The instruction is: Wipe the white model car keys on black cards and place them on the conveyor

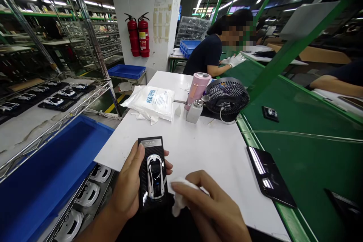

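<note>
My left hand (129,181) grips a black carbon-patterned display base (145,174) upright in front of me, with a white model sports car (155,172) mounted on it. My right hand (207,202) pinches a crumpled white cloth (178,196) against the lower right side of the base. The cloth touches or nearly touches the base, but I cannot tell whether it touches the car. Both hands sit over the front edge of a white table (198,147), and the base's lower end is hidden in shadow.
Behind my hands stand a white packet (151,102), a pink flask (197,89), a small bottle (194,113) and a black fan (227,98). A green conveyor belt (306,166) runs to the right. A blue bin (48,174) and racks lie left. A gloved co-worker (205,55) sits beyond.
</note>
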{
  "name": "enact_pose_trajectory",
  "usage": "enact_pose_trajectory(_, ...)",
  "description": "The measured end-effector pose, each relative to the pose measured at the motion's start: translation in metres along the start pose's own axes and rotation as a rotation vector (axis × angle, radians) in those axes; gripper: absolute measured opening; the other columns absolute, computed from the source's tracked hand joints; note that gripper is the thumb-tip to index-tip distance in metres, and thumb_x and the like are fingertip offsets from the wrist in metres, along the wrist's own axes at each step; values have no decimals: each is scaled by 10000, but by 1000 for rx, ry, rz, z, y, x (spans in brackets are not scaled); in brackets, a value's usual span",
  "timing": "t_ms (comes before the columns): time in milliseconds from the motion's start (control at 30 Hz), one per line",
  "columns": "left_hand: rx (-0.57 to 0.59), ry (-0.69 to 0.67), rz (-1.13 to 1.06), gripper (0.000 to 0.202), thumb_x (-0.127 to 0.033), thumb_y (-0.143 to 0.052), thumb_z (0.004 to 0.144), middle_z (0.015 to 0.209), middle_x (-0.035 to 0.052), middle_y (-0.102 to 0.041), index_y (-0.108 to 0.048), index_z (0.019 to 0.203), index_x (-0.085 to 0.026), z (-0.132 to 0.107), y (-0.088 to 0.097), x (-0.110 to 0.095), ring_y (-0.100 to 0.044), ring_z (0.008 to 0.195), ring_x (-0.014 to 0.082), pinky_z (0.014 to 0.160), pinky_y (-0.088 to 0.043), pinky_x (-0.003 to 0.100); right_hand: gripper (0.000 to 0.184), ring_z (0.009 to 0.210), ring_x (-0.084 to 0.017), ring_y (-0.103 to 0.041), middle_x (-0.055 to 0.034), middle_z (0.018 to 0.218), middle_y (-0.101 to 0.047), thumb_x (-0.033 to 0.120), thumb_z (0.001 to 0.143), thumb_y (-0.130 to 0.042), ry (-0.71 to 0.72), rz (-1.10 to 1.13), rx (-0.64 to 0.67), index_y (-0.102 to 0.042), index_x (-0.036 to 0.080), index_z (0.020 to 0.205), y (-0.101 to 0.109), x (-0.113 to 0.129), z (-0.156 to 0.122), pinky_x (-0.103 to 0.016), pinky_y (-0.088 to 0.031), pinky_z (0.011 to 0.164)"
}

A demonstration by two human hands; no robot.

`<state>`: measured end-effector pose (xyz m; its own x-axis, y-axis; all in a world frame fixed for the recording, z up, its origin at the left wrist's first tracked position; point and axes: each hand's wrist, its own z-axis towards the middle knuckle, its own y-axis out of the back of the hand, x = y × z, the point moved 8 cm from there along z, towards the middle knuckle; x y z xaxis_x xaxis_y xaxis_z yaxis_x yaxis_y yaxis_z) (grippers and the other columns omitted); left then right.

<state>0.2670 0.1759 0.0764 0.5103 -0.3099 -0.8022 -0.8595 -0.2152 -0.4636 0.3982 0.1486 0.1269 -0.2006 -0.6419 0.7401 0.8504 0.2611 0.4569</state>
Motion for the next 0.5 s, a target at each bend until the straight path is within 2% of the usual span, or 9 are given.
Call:
enact_pose_trajectory(100, 35, 51, -16, 497, -515, -401, 815, 770, 136, -665, -588, 1001, -94, 0, -3, 5, -616, 723, 232, 649, -478, 329, 429, 689, -135, -517, -49, 828, -483, 19, 868, -422, -12, 150, -98, -503, 232, 1231, 6, -2, 0, -233, -437, 535)
enact_pose_trajectory(300, 80, 90, -100, 553, -538, -371, 816, 786, 139, -652, -600, 1008, -73, -4, -7, 10, -596, 741, 227, 715, -462, 352, 458, 699, -140, -512, -53, 839, -509, 25, 859, -426, 5, 203, -139, -469, 223, 1270, -14, -3, 0, -261, -446, 578)
enact_pose_trajectory(433, 97, 87, -143, 586, -555, -341, 820, 791, 135, -647, -610, 1014, -72, -3, -6, 9, -586, 784, 225, 696, -453, 311, 352, 616, -122, -511, -35, 779, -499, 52, 860, -425, -29, 234, -122, -552, 222, 1141, -11, -8, -5, -227, -417, 493)
enact_pose_trajectory(500, 68, 84, -153, 581, -564, -361, 810, 800, 123, -642, -609, 1027, -85, -1, -4, 10, -579, 784, 213, 685, -451, 296, 308, 577, -114, -506, -27, 744, -489, 60, 861, -433, -42, 212, -178, -577, 216, 1085, -2, -9, -7, -215, -398, 458)
